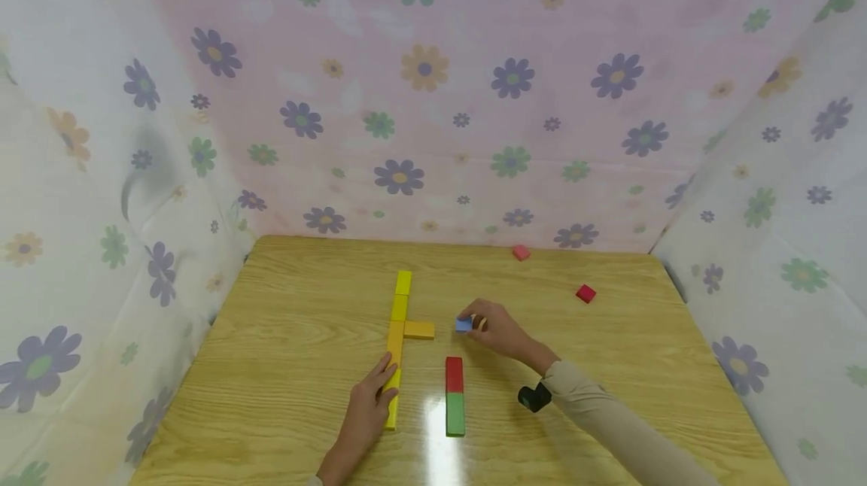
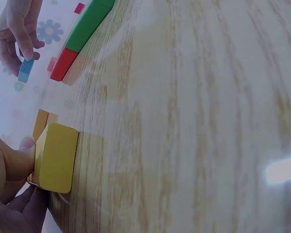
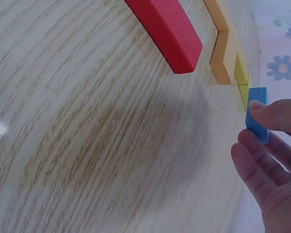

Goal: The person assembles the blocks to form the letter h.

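Between thumb and fingers, my right hand (image 1: 500, 329) pinches a small blue block (image 3: 258, 115), held above the table to the right of an orange block (image 1: 419, 330). My left hand (image 1: 368, 407) grips the near yellow block (image 2: 58, 158), thumb on one side and fingers on the other. That block ends a straight row with another orange block (image 1: 396, 339) and two yellow blocks (image 1: 403, 283) further back. The first orange block juts rightward from this row. Between my hands, a red block (image 1: 454, 375) and a green block (image 1: 455, 414) lie end to end.
Toward the back right of the wooden table (image 1: 298, 320) lie a pink block (image 1: 521, 253) and a small red block (image 1: 585, 293). Flowered cloth walls (image 1: 460, 196) enclose the table at the back and sides. A black device (image 1: 534, 397) sits at my right wrist.
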{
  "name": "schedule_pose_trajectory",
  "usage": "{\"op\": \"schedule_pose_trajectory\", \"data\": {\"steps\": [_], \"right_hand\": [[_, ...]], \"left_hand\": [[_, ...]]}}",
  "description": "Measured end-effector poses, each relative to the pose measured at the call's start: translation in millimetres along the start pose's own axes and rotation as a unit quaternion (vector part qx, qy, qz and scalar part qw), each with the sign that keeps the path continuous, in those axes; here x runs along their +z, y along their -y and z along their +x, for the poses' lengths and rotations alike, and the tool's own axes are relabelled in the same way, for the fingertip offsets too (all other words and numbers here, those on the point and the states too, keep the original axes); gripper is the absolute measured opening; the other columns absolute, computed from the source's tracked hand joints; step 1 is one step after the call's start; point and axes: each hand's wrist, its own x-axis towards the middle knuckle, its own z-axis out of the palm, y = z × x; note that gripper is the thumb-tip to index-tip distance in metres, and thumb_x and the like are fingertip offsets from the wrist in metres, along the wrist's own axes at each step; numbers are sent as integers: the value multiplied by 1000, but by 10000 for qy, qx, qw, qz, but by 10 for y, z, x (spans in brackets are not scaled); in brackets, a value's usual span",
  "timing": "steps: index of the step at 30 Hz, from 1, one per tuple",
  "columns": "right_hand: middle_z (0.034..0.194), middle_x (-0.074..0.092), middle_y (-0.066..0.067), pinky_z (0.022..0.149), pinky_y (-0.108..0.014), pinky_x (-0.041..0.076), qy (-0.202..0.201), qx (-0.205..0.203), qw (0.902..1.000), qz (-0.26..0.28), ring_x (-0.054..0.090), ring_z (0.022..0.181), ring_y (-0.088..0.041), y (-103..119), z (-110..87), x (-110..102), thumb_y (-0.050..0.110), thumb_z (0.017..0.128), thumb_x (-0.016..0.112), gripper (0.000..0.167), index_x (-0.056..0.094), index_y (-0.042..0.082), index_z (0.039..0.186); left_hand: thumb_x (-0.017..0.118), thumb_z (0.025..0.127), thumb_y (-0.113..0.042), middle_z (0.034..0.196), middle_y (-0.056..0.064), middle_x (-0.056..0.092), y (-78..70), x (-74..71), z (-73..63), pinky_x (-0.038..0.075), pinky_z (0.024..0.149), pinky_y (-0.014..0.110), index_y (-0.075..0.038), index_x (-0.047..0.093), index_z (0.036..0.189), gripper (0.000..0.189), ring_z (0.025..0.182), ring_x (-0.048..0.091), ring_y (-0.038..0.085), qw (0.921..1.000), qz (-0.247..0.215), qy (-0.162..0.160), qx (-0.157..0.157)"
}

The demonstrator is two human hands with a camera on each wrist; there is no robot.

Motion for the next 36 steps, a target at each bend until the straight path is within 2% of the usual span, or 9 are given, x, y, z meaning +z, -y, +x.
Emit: {"op": "schedule_pose_trajectory", "data": {"steps": [9,18,25,31,36], "right_hand": [[101,61,-9,63,-23,54,59,12,9999,86,60,79,-18,-37,40,92,-4,83,69,23,67,2,105],[98,62,-12,61,-22,53,-39,-186,9996,211,60,77,-19,-72,90,189,-6,81,70,22,67,0,103],[101,62,-11,65,-23,54,61,-14,9994,329,59,79,-17,-99,143,271,-5,82,69,22,67,0,103],[103,61,-12,69,-24,54,155,225,9986,449,60,82,-20,-92,186,330,-3,83,70,22,67,0,104],[103,61,-11,70,-24,54,190,252,9983,484,60,83,-20,-107,221,384,-3,82,71,21,67,0,103]], "left_hand": [[62,86,8,143,23,37,6,11,14,44,95,38,13,49,128,45,127,40,39,9999,97,11,62],[63,85,8,143,23,38,32,32,19,46,94,38,13,50,128,45,126,41,39,9998,95,-49,173],[62,86,7,143,23,38,32,17,21,47,93,38,13,50,128,45,125,42,40,9998,134,-36,147],[62,86,7,143,23,37,9,6,17,46,94,38,13,49,129,45,127,40,39,9999,96,26,68],[61,87,6,143,23,37,7,0,19,46,95,38,13,49,129,44,127,40,39,9999,102,12,50]]}}
